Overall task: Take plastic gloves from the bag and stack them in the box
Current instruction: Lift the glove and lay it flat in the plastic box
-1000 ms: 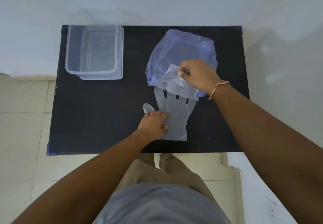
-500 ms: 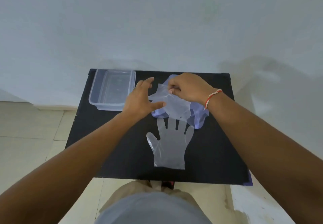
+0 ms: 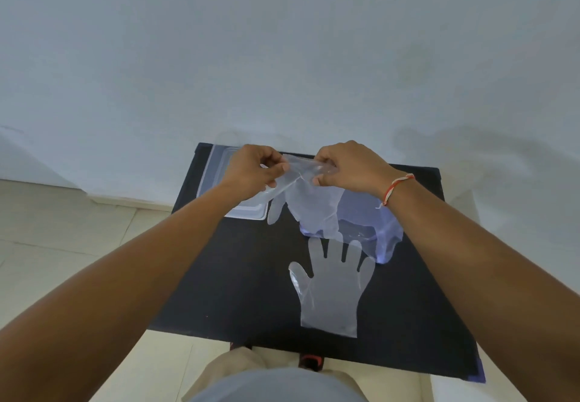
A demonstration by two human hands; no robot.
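A clear plastic glove (image 3: 314,204) hangs in the air above the black table (image 3: 244,276), fingers pointing down. My left hand (image 3: 251,171) and my right hand (image 3: 348,166) both pinch its cuff edge. Below it lies the bluish plastic bag (image 3: 376,222), crumpled on the table. A second clear glove (image 3: 332,291) lies flat on the table near me, fingers pointing away. The clear plastic box (image 3: 248,211) stands at the table's far left corner, partly hidden by my left hand and forearm.
A pale wall rises right behind the table. Tiled floor shows to the left and below. My legs and a shoe (image 3: 309,362) are under the table's near edge.
My left hand left the flat glove and rose to join the right hand on the second glove. Both hands lifted that glove out of the bag. The camera tilted upward.
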